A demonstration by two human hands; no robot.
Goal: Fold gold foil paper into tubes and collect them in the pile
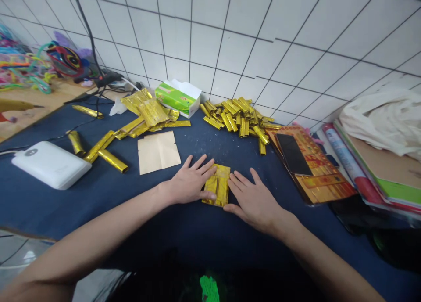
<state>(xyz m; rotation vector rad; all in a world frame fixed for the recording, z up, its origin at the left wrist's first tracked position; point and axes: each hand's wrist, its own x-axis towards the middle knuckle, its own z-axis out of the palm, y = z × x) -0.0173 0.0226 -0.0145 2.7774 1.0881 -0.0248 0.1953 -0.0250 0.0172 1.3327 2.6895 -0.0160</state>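
Observation:
A small square of gold foil paper (222, 185) lies on the dark blue tabletop in front of me, with creases or strips running across it. My left hand (189, 182) is spread flat, its fingertips and thumb resting on the square's left side. At the right edge, my right hand (255, 199) has its fingers stretched out, the fingertips touching or very close to the foil. Both hands are open. Left of the square lies a plain beige piece of paper (159, 152) with a faint fold.
Behind sits a heap of rolled gold foil tubes (241, 115). Flat gold packets (149, 113) and a green tissue pack (179, 98) stand back left. A white power bank (51, 163) is on the left. A phone (294, 154) lies on printed gold sheets (324, 179) at right.

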